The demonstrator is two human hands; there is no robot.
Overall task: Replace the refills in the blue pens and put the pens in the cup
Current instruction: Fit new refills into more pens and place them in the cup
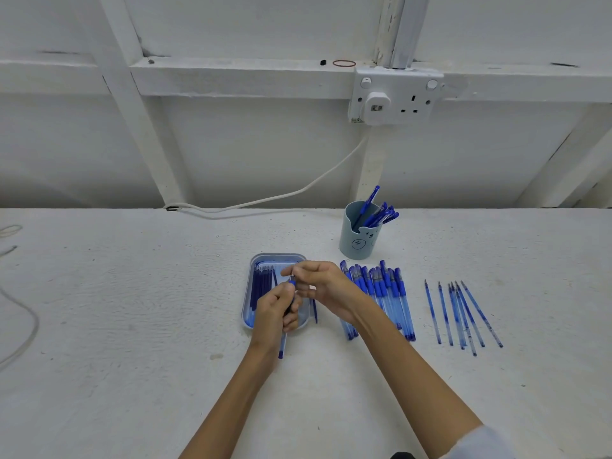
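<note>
Blue pen gripped in my left hand, barrel mostly hidden by my fist; right hand pinching its tip, too small to see clearly.

- The left hand and the right hand are both bare at the grip.
- The left forearm is uncovered from the grip back to the lower frame edge.
- The right forearm is uncovered from the grip back to near the elbow.
- A pale, whitish-blue sleeve of soft cloth begins there, well behind the grip; its edge is blurred.
- A small dark patch sits just beside the sleeve, farthest from the grip; whether it is clothing cannot be told.
</note>
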